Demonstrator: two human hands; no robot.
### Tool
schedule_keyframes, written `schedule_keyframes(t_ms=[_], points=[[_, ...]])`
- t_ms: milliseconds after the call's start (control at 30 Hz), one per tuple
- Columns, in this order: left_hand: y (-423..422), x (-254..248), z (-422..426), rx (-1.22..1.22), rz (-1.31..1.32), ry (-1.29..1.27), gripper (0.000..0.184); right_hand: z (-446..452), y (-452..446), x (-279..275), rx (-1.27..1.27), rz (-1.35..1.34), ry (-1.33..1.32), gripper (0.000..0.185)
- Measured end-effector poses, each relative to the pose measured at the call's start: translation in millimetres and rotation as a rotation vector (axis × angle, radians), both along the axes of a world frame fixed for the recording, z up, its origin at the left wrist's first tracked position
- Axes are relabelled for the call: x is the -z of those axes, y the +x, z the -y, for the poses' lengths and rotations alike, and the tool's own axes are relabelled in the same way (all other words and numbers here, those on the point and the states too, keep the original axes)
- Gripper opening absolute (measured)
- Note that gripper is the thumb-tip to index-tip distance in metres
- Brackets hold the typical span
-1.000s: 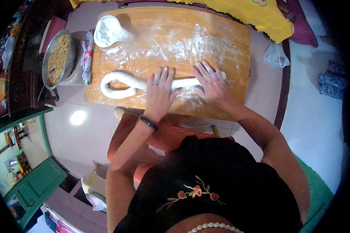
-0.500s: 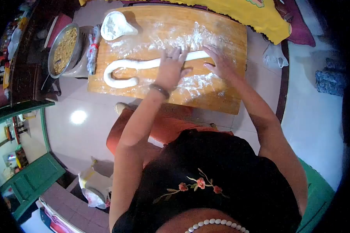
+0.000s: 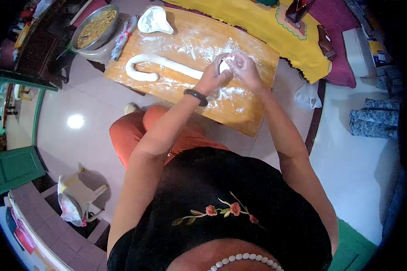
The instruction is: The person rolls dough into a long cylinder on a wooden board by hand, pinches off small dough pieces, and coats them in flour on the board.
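Pale floor tiles show around my orange trousers, and the wooden board slants across my view just past my knees. A dark bracelet sits on my left wrist. Beyond it my left hand is curled at the straight end of the dough rope, and my right hand meets it there, fingertips bent inward. Between them I grasp a bit of white dough; whether it is torn free or joined to the rope under my palm, I cannot tell.

That is what has just changed: half a second ago my hands were apart over the rope, palms down and fingers spread. Now they have come together, so the dough is pinched between my fingers instead of lying under flat palms. The straight part that reached towards my right hand no longer shows past my left, while the hooked end keeps its bend on the board. My view has swung too, bringing in more of the yellow cloth.

Farther off, the white container of flour stands at the board's far edge, with the metal bowl of chopped mixture beyond the board, to the left.
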State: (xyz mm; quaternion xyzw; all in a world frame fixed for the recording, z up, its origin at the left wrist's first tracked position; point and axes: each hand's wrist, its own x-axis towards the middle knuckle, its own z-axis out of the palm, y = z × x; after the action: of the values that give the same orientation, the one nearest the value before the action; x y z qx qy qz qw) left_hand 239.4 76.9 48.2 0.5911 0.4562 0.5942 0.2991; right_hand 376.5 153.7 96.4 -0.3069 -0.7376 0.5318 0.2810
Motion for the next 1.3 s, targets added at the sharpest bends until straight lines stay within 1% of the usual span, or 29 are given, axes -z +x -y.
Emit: schedule_keyframes(t_ms=[67,133,167,200,233,333,367,433,533,567,633,700,800,833,933,967,1067,1100,1133,1200,1300], points=[[-8.0,-5.3,12.5,0.015,0.096,-0.059,0.049,6.9,-3.3,8.6,0.013,0.013,0.058,0.022],[-24.5,-7.0,20.2,-0.062,0.135,-0.320,0.040,16.7,-11.9,9.6,0.005,0.003,0.088,0.025],[-33.7,-8.8,20.7,-0.092,0.152,-0.449,0.041,22.6,-14.9,7.9,0.004,-0.015,0.092,0.027],[-39.6,-10.6,21.7,-0.119,0.171,-0.578,0.047,26.7,-17.4,6.1,0.008,-0.029,0.096,0.029],[-27.5,-49.3,41.9,-0.214,0.331,-0.544,0.060,26.9,-19.7,7.3,-0.004,0.022,0.114,0.033],[-42.4,-48.4,46.7,-0.196,0.429,-0.583,0.062,35.8,-37.2,5.1,0.111,-0.047,0.366,0.044],[-42.9,-45.5,46.4,-0.184,0.547,-0.557,0.064,37.5,-44.1,1.0,0.058,-0.079,0.339,0.047],[-43.3,-42.7,50.4,-0.166,0.559,-0.519,0.062,39.9,-57.6,-15.6,-0.047,-0.139,0.283,0.055],[-51.6,-31.5,48.0,-0.097,0.615,-0.489,0.058,46.7,-81.1,-33.0,-0.156,-0.152,0.462,0.066],[-54.2,-27.6,47.8,-0.079,0.627,-0.492,0.055,51.2,-88.2,-37.6,-0.191,-0.085,0.451,0.074],[-56.6,-18.3,49.3,-0.085,0.649,-0.468,0.050,57.5,-92.2,-27.7,-0.295,0.244,0.632,0.065],[-54.6,-12.0,53.2,-0.126,0.660,-0.419,0.045,50.0,-93.8,-22.1,-0.349,0.452,0.590,0.060],[-52.4,-12.0,50.4,-0.190,0.674,-0.422,0.040,27.8,-93.5,-29.9,-0.272,-0.047,0.422,0.059],[-58.9,-35.2,59.6,-0.152,0.514,-0.623,0.039,30.1,-89.0,-42.6,-0.214,0.174,0.642,0.059],[-54.8,-16.7,55.5,-0.058,0.566,-0.349,0.039,55.8,-88.6,-29.7,-0.407,0.571,0.729,0.061],[-53.2,8.2,44.5,-0.081,0.591,-0.408,0.039,43.1,-88.2,-24.4,-0.413,0.401,0.543,0.060],[-45.5,-22.1,54.1,-0.137,0.716,-0.487,0.032,13.7,-97.3,-13.5,-0.363,0.113,0.590,0.059],[-43.5,-18.4,50.8,-0.121,0.786,-0.372,0.032,15.6,-91.8,-8.3,-0.330,0.024,0.590,0.058],[-40.2,-17.0,49.5,-0.119,0.799,-0.431,0.032,33.8,-91.2,-3.6,-0.398,0.316,0.551,0.058],[-40.4,-24.6,40.2,-0.120,0.820,-0.520,0.033,26.4,-87.6,-3.3,-0.376,0.249,0.554,0.057],[-44.5,-35.8,36.2,-0.166,0.660,-0.587,0.045,1.5,-83.2,-22.0,0.012,-0.111,0.135,0.064]])
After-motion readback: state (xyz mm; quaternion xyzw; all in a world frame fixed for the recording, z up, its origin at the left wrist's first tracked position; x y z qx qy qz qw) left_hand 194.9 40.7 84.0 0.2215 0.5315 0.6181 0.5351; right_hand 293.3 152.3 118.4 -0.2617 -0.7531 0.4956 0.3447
